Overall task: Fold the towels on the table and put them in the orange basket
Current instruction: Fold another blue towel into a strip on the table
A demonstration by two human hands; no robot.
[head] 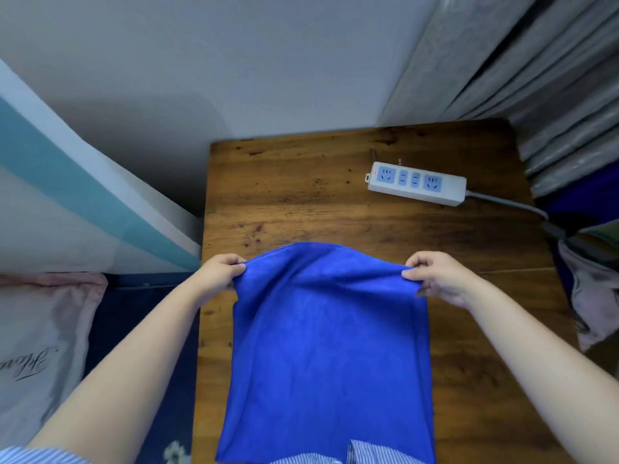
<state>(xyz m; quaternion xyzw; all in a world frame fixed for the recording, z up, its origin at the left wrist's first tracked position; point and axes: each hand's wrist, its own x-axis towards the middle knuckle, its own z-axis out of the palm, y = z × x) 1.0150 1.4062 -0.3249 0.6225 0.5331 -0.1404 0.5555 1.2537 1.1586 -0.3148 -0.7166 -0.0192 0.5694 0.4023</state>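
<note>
**Blue towel held up by two corners over the table**

You held the blue towel [330, 346] by its far edge, one corner in each hand. Your left hand [219, 274] pinched the left corner between thumb and curled fingers, and your right hand [435, 276] pinched the right corner the same way. Between your hands the far edge bowed upward in a soft hump, and the rest of the cloth ran back toward your body, spread over the wooden table [301, 189] and reaching the near edge of the view, where a striped shirt hem [375, 452] overlapped it.

Beyond the towel, toward the far right of the table, a white power strip [415, 183] with blue sockets lay flat, well apart from the cloth; its grey cable [509, 204] ran off the right side. A grey curtain [536, 78] hung behind the table's far right corner. To your left sat a pale pillow [40, 336] with dark script lettering. A heap of pinkish fabric [589, 296] lay past the table's right edge.
</note>
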